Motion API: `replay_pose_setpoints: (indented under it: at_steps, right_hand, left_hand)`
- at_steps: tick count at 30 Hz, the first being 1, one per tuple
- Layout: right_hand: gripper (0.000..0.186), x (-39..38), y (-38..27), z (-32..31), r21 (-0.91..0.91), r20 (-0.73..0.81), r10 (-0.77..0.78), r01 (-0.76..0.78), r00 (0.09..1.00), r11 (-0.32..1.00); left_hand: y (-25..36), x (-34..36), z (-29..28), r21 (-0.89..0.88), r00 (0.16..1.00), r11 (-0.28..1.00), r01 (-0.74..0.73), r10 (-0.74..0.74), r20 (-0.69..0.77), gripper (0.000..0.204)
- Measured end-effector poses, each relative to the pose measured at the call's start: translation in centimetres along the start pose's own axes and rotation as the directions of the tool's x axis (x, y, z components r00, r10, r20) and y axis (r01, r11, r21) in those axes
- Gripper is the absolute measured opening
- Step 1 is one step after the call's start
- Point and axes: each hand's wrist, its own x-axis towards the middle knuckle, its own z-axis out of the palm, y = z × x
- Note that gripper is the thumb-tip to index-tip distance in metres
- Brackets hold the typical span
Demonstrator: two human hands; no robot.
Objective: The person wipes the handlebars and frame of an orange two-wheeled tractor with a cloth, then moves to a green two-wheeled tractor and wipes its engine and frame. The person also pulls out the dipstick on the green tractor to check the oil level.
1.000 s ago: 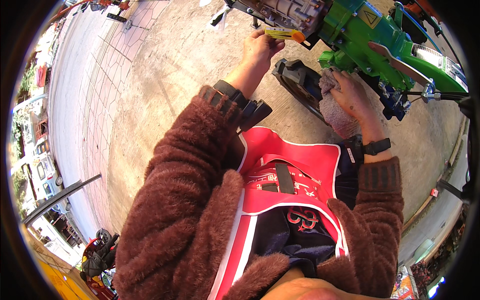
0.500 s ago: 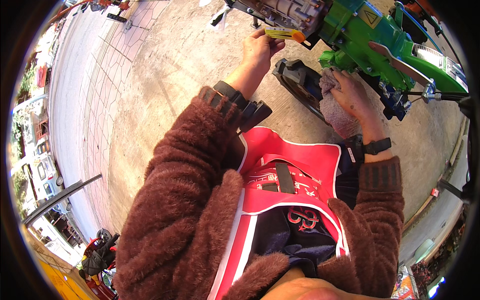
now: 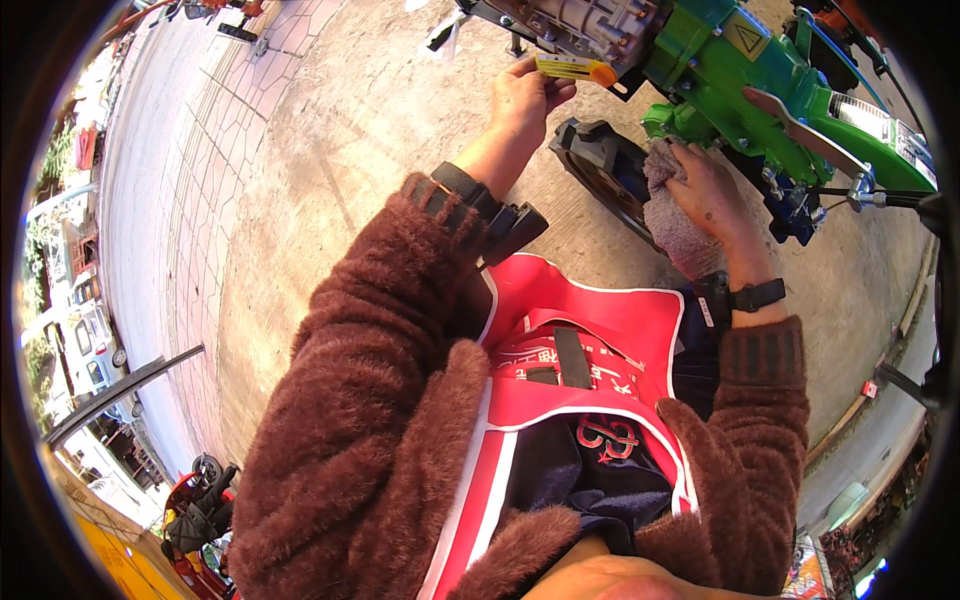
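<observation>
My left hand is closed, its thumb and fingers pinching the left end of a yellow tag. An orange round piece sits at the tag's other end, beside the grey metal engine. A crumpled greyish-pink cloth is gripped in my right hand and hangs down below the fingers. That cloth is up against the lower part of the green machine housing, though I cannot tell how firmly it presses. A black lugged wheel stands between my two hands.
A flat metal lever and black cables stick out at the machine's right side. Concrete floor lies under it, with paving and a road at left. A red vehicle stands at the lower left.
The machine and both hands appear very slightly further right in the picture. My left hand keeps its pinch on the yellow tag, and my right keeps the cloth.
</observation>
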Motion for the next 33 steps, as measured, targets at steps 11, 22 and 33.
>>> replay_pose_setpoints:
  at_steps: [11,22,33]
  right_hand:
    - [0.049,0.18,0.08,-0.02,0.015,0.022,0.004,-0.004,1.000,1.000]
    - [0.051,0.24,0.31,0.25,-0.044,0.009,0.003,-0.002,1.000,0.999]
    - [0.052,0.33,0.51,0.28,-0.021,0.029,0.011,-0.010,1.000,1.000]
  left_hand:
    - [0.13,-0.28,0.24,0.005,1.000,1.000,-0.026,0.026,-0.014,0.031]
    - [0.32,-0.33,0.21,0.000,1.000,1.000,-0.021,0.021,-0.022,0.032]
    - [0.03,-0.17,0.08,0.008,0.999,0.999,-0.040,0.040,0.003,0.032]
